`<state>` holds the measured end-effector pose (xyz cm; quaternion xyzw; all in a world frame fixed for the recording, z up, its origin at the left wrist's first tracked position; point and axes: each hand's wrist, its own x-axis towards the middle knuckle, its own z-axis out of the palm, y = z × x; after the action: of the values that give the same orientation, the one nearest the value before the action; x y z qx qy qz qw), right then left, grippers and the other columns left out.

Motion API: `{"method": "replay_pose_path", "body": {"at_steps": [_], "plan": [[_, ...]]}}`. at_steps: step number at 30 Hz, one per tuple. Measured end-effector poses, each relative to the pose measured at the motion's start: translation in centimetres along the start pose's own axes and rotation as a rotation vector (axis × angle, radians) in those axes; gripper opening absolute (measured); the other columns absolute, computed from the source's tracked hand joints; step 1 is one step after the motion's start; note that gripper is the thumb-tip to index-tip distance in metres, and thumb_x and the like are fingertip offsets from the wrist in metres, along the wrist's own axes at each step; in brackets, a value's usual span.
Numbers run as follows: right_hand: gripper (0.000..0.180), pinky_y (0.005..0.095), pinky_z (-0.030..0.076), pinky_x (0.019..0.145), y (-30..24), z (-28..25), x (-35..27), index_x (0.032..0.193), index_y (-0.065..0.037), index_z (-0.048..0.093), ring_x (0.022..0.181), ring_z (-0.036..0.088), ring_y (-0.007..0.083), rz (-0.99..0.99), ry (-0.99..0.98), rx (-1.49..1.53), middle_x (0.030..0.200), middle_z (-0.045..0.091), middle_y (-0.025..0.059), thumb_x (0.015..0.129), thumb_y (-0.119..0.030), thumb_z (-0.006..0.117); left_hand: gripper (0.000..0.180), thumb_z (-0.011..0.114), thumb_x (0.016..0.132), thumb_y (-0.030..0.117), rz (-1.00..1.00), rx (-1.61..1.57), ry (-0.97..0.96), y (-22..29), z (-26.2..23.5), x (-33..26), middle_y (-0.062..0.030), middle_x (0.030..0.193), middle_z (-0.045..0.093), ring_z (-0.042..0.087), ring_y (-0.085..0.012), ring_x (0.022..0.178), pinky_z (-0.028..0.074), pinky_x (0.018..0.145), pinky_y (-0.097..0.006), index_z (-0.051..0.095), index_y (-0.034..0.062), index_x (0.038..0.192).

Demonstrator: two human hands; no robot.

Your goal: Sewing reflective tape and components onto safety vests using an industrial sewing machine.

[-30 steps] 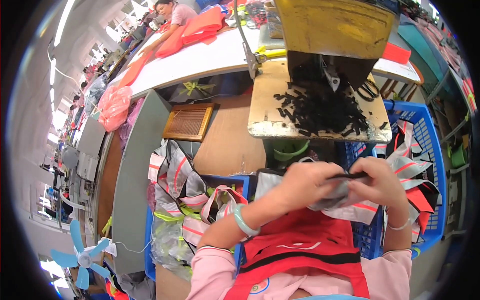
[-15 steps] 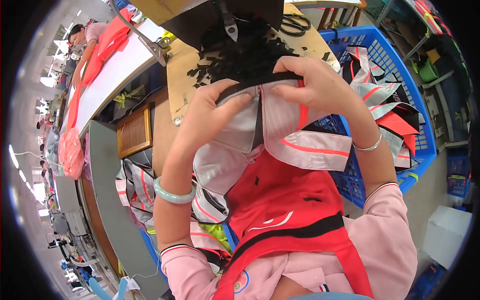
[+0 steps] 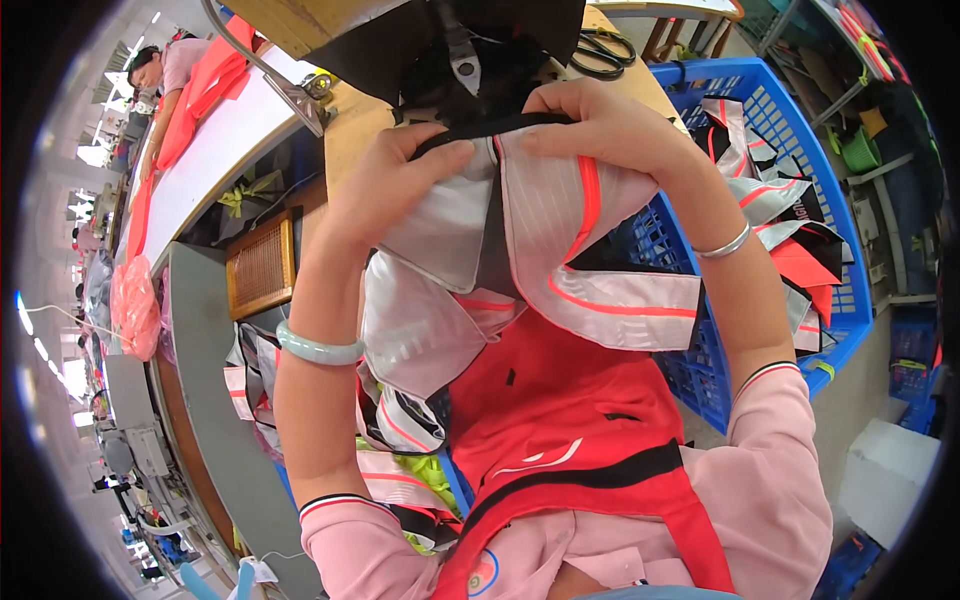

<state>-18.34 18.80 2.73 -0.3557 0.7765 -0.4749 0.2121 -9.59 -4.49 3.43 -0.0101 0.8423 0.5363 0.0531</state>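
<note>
A light grey fabric piece (image 3: 545, 195) with bright coral stripes and a black top edge hangs between my hands, its lower panels spreading over my red apron (image 3: 570, 400). My left hand (image 3: 395, 185) pinches the top edge on the left, thumb in front and fingers behind. On the right my right hand (image 3: 610, 130) grips the same edge, its thumb lying across the cloth. Just beyond the edge, a pointed metal machine part (image 3: 464, 65) hangs below a dark housing (image 3: 350, 70). The fingertips behind the cloth are hidden.
Black scissors (image 3: 604, 52) lie on the wooden worktop (image 3: 350, 125). A blue basket (image 3: 850, 290) of similar fabric pieces stands at the right, with more pieces (image 3: 262, 375) at lower left. Another person (image 3: 170, 85) handles coral cloth at a white table (image 3: 215, 160).
Both hands have shifted slightly left and farther up toward the machine part with the fabric piece. The cloth now hangs more unfolded and covers most of the black scraps.
</note>
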Motion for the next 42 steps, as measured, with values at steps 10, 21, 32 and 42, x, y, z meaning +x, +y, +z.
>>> {"method": "replay_pose_path", "body": {"at_steps": [10,21,32,42], "plan": [[0.025,0.0205,0.046,0.071,1.4,-0.6,2.1,0.099,-0.002,0.064,0.077,0.057,0.0047,0.116,-0.067,0.271,0.086,0.063,-0.0005,0.083,-0.021,0.068,0.051,0.071,0.083,0.035,-0.165,-0.205,-0.02,-0.7,-0.5,2.1,-0.0068,0.098,0.066,0.06,-0.0124,0.085,0.047,0.076,-0.025,0.062,-0.0038,0.115],[0.029,0.0204,0.045,0.073,0.7,-1.1,2.9,0.1,-0.001,0.064,0.079,0.057,0.0049,0.03,0.006,0.148,0.087,0.063,-0.0008,0.082,-0.023,0.069,0.061,0.073,0.081,0.035,-0.167,-0.24,-0.013,-0.9,-1.7,2.9,-0.0094,0.104,0.065,0.061,-0.0146,0.091,0.048,0.08,-0.026,0.056,-0.0061,0.124],[0.027,0.0241,0.045,0.073,0.2,-3.1,-2.3,0.102,0.0,0.063,0.081,0.056,0.0088,-0.068,0.013,0.002,0.087,0.062,0.0006,0.082,-0.018,0.068,0.043,0.067,0.087,0.028,-0.041,-0.337,0.023,-0.5,0.0,0.6,-0.0031,0.096,0.066,0.058,-0.0078,0.087,0.046,0.077,-0.023,0.061,-0.0025,0.117],[0.032,0.0382,0.044,0.087,-4.9,9.1,-9.9,0.103,0.0,0.061,0.1,0.057,0.0289,-0.756,-0.103,-0.796,0.106,0.059,0.0144,0.079,-0.021,0.062,0.039,0.059,0.085,0.031,0.22,0.233,-0.372,1.0,6.3,-1.9,-0.0147,0.091,0.067,0.062,-0.0203,0.084,0.048,0.076,-0.032,0.063,-0.0022,0.105]]}}
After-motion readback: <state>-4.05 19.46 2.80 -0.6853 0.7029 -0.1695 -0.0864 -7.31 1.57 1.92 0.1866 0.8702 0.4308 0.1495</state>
